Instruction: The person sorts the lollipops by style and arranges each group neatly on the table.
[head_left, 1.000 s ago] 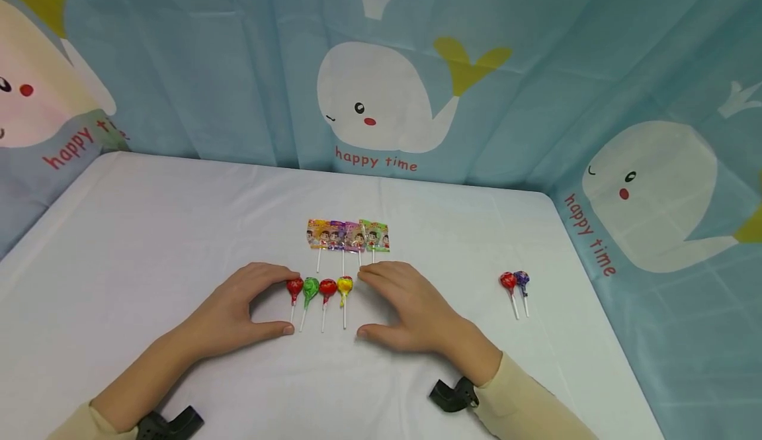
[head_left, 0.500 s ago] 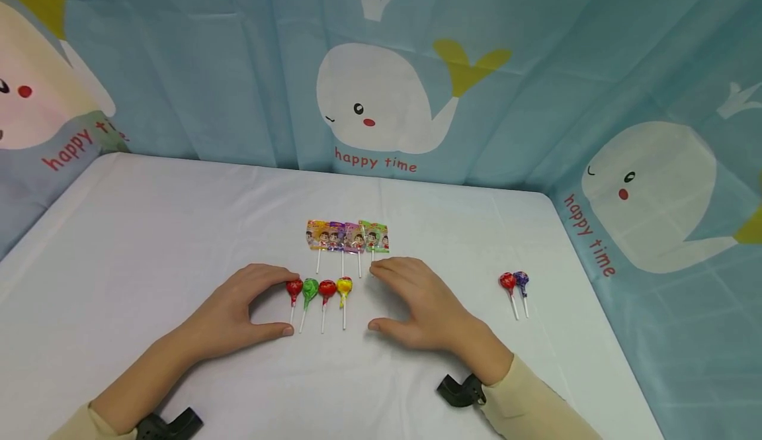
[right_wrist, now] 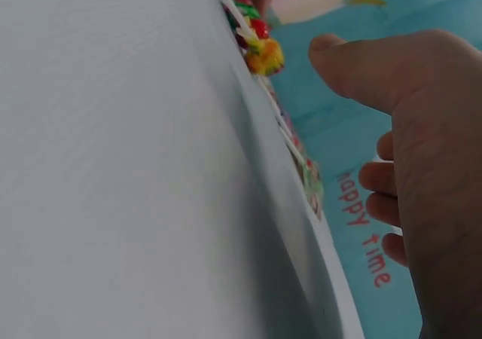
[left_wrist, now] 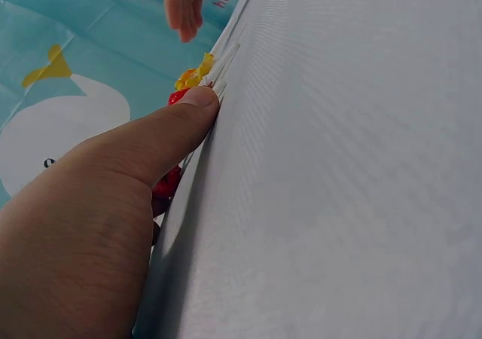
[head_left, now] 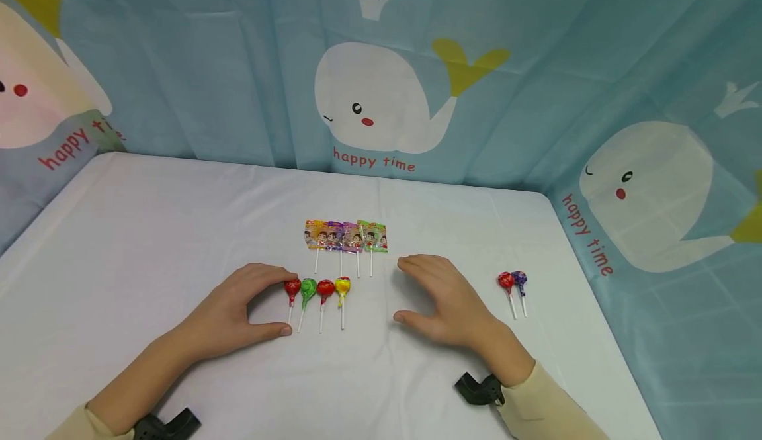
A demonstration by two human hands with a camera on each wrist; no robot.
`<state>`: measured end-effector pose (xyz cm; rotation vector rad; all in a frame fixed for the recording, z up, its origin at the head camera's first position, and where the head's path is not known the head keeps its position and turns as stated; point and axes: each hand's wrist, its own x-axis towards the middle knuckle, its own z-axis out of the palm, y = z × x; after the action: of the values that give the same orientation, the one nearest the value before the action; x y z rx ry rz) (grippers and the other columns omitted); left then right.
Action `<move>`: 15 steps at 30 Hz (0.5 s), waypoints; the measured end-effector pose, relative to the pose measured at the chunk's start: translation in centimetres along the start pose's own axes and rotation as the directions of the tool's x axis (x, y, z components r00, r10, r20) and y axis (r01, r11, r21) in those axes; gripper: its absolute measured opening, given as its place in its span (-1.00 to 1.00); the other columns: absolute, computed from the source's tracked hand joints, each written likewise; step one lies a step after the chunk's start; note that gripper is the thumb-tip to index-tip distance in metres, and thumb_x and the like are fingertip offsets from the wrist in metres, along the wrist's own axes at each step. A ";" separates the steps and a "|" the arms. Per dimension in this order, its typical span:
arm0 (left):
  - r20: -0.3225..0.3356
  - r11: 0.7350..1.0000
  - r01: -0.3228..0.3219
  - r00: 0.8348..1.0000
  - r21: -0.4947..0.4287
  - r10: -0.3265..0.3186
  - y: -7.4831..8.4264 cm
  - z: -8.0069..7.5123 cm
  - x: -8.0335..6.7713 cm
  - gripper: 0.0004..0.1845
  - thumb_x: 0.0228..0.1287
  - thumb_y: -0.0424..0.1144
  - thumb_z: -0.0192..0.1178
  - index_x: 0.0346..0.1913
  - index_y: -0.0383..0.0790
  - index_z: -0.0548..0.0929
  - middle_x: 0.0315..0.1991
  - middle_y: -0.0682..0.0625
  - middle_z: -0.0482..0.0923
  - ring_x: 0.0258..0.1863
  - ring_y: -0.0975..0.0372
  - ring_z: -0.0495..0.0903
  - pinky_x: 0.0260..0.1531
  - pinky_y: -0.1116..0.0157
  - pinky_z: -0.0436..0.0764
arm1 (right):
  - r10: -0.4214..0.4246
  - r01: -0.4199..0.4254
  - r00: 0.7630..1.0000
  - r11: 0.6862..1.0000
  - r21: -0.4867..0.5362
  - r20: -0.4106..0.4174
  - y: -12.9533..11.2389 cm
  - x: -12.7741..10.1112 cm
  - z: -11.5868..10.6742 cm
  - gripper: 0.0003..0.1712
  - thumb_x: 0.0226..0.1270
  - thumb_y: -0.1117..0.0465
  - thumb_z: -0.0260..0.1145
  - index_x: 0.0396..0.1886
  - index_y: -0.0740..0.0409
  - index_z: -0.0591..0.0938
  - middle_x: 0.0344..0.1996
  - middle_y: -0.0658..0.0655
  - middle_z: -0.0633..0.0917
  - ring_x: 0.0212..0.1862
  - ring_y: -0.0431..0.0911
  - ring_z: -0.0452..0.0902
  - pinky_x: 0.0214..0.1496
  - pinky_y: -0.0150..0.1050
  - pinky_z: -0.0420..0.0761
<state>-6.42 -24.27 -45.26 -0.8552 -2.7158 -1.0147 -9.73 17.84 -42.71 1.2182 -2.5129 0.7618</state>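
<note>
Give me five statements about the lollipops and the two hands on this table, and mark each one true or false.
1. Four round lollipops lie in a row beside the left hand. True.
2. The right hand grips the yellow lollipop. False: it holds nothing and sits apart from the row, to the right of it.
3. A pair of lollipops lies to the right of the right hand. True.
4. The flat-wrapped lollipops lie nearer the person than the round row. False: they lie beyond it.
5. The left hand's fingers reach the red lollipop at the row's left end. True.
</note>
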 end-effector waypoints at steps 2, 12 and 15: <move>0.001 1.000 -0.001 1.000 0.002 0.001 0.0 0.0 0.0 -0.13 0.03 0.15 0.75 0.45 0.13 0.64 0.33 0.25 0.61 0.36 0.21 0.50 0.42 0.52 0.25 | 0.016 -0.016 1.000 1.000 0.000 -0.004 0.2 -0.4 -0.2 -0.12 0.35 -0.22 0.57 0.44 0.27 0.62 0.39 0.14 0.66 0.43 0.09 0.55 0.53 0.12 0.45; 0.007 1.000 0.000 1.000 0.006 0.000 0.0 -0.1 0.1 -0.14 0.06 0.17 0.73 0.45 0.14 0.63 0.34 0.26 0.60 0.37 0.20 0.50 0.42 0.43 0.31 | 0.114 -0.115 0.993 0.993 -0.018 -0.032 1.3 -2.8 -1.7 -0.15 0.25 -0.06 0.66 0.44 0.25 0.63 0.37 0.12 0.68 0.43 0.10 0.55 0.52 0.12 0.42; 0.006 1.000 -0.003 1.000 0.001 0.003 0.0 -0.1 0.1 -0.14 0.05 0.15 0.73 0.45 0.13 0.63 0.33 0.26 0.60 0.36 0.20 0.50 0.42 0.45 0.29 | 0.131 -0.132 0.990 0.991 -0.033 -0.044 1.7 -3.5 -2.1 -0.16 0.24 -0.03 0.66 0.43 0.25 0.64 0.36 0.12 0.69 0.41 0.11 0.56 0.51 0.14 0.43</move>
<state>-6.47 -24.25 -45.17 -0.8641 -2.7190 -1.0120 -8.95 22.18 -43.06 1.0226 -2.5817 0.7606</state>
